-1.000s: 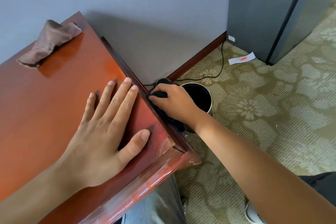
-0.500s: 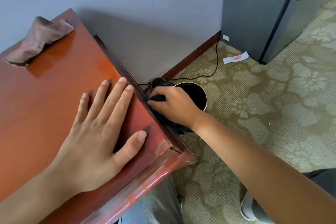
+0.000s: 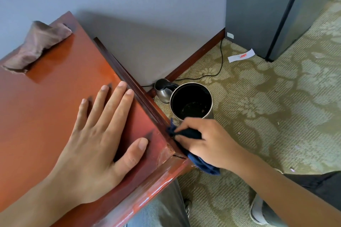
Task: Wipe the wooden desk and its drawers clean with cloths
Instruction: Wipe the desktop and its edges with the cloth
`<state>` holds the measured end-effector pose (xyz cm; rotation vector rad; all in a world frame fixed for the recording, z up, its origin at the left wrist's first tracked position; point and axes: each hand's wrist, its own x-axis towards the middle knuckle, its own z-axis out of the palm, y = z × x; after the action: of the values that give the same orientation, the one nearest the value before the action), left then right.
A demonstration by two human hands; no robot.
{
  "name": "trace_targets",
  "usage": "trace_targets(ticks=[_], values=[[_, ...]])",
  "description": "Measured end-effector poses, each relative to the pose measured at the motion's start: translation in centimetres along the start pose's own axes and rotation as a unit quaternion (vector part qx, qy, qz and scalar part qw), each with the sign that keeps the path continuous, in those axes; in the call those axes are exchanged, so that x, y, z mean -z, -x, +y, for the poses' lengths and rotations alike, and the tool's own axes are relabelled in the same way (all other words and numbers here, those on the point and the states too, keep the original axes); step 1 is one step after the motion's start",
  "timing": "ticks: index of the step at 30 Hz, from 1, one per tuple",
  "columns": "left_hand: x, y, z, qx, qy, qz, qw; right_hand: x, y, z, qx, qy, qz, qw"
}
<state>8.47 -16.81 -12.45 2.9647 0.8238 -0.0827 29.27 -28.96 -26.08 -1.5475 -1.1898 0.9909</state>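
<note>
Glossy wooden desk [image 3: 55, 107] — soft cloths [image 3: 36, 46]; shiny metal bin [image 3: 209, 114].

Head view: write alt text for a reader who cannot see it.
A right hand grips a dark blue cloth against the side edge of a red-brown wooden desk, while the left hand rests flat on top. A brown cloth lies at the far corner.

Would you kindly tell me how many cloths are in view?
2: a brown cloth on the desk's far corner, and a blue cloth gripped by the right hand at the desk's side edge.
</note>
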Motion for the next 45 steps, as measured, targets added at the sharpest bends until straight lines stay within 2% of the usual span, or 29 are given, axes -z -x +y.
trace_targets(ticks=[4,7,11,13,14,18,20,24,26,29,31,36,38,41,44,45], values=[[0.1,0.0,0.0,0.0,-0.004,-0.001,1.0,-2.5,-6.4,-1.3,0.026,0.068,0.091,0.993],[0.1,-0.1,0.0,-0.001,-0.003,-0.001,1.0,-2.7,-8.0,-2.8,0.012,0.082,0.104,0.991],[0.0,-0.1,0.0,-0.003,0.003,0.007,1.0,-0.7,-1.8,-4.5,0.038,-0.135,0.061,0.988],[-0.1,-0.1,0.0,-0.006,0.0,0.011,1.0,-0.6,0.1,-4.5,0.049,-0.181,0.051,0.981],[-0.1,-0.2,0.0,-0.007,-0.001,0.012,1.0,-0.6,-0.3,-4.3,0.036,-0.169,0.058,0.983],[-0.1,-0.1,-0.1,-0.004,-0.011,0.009,1.0,-1.6,-5.5,-3.5,-0.013,-0.01,0.092,0.996],[-0.1,-0.1,-0.1,-0.002,-0.011,0.007,1.0,-1.8,-6.4,-4.5,0.026,-0.023,0.1,0.994],[0.0,-0.2,-0.1,0.0,-0.01,0.005,1.0,-0.7,-3.2,-6.3,0.115,-0.128,0.099,0.98],[-0.1,-0.1,-0.1,-0.002,-0.01,0.004,1.0,-0.9,-2.9,-4.8,0.069,-0.116,0.093,0.986],[0.0,0.0,-0.1,-0.001,-0.01,0.007,1.0,-1.6,-5.2,-2.7,-0.016,-0.034,0.095,0.995],[0.0,-0.1,0.0,-0.001,-0.01,0.007,1.0,-2.1,-6.5,-3.2,0.011,-0.031,0.108,0.994],[0.2,-0.2,0.1,0.001,-0.005,0.013,1.0,-1.4,-3.8,-6.1,0.138,-0.175,0.12,0.968],[0.1,-0.1,0.1,0.004,-0.002,0.016,1.0,-1.7,-3.0,-4.1,0.115,-0.191,0.092,0.97],[0.1,-0.1,0.1,0.011,0.0,0.02,1.0,-3.0,-4.2,-1.0,0.026,-0.076,0.121,0.989],[0.0,-0.1,0.0,0.02,0.002,0.025,0.999,-3.6,-7.2,-1.9,0.02,0.046,0.117,0.992],[0.0,-0.1,0.0,0.021,0.002,0.027,0.999,-3.7,-8.4,-2.6,0.008,0.054,0.114,0.992]])
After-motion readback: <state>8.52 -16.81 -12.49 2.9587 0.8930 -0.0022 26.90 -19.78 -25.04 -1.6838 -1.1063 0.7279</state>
